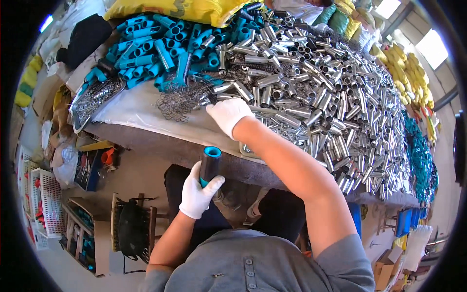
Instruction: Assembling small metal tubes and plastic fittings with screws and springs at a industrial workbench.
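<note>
My left hand (195, 197), in a white glove, is wrapped round a black and teal plastic tube (210, 165). The tube stands upright in front of the table edge, its round teal-rimmed opening facing up. Over the table, my gloved right hand (230, 117) is closed, its fingertips beside a tangle of thin wire springs (176, 104). Whether anything is between those fingers is hidden. Just beyond it begins a big heap of shiny metal tubes (335, 92). Teal plastic tubes (146, 51) are piled at the far left of the table.
A metal tray (78, 116) of small parts sits at the table's left end. Yellow sacks (165, 7) lie behind the piles. On the floor at left are white plastic baskets (52, 199), a partitioned box (80, 228) and a stool (132, 226). Blue bins (404, 222) stand at right.
</note>
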{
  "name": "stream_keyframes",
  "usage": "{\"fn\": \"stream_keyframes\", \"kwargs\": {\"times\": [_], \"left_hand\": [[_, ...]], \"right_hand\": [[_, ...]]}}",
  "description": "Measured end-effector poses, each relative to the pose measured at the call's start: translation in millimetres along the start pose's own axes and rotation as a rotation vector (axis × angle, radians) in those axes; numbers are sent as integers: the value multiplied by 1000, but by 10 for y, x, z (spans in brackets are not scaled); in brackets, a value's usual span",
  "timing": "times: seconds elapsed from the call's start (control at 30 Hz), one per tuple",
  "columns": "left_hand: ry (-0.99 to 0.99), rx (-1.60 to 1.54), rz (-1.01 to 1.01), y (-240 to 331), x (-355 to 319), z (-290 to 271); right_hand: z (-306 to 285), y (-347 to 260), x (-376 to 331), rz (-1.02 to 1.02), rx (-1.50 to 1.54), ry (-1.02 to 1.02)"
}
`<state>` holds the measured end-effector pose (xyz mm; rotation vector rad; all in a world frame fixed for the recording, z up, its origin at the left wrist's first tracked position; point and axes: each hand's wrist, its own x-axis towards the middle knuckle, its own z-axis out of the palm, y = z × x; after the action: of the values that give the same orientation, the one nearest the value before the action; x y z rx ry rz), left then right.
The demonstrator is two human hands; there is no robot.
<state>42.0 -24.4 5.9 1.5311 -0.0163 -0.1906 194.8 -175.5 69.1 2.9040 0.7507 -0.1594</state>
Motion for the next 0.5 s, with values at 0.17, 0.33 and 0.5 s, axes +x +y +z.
{"fn": "stream_keyframes", "kwargs": {"times": [0.17, 0.33, 0.5], "left_hand": [[-78, 169, 22, 34, -45, -50], [-286, 407, 203, 204, 55, 118], [-375, 589, 455, 153, 83, 295]], "right_hand": [[-221, 387, -616, 72, 769, 517], [-275, 156, -1548, -143, 875, 265], [-140, 85, -1878, -116, 635, 361]]}}
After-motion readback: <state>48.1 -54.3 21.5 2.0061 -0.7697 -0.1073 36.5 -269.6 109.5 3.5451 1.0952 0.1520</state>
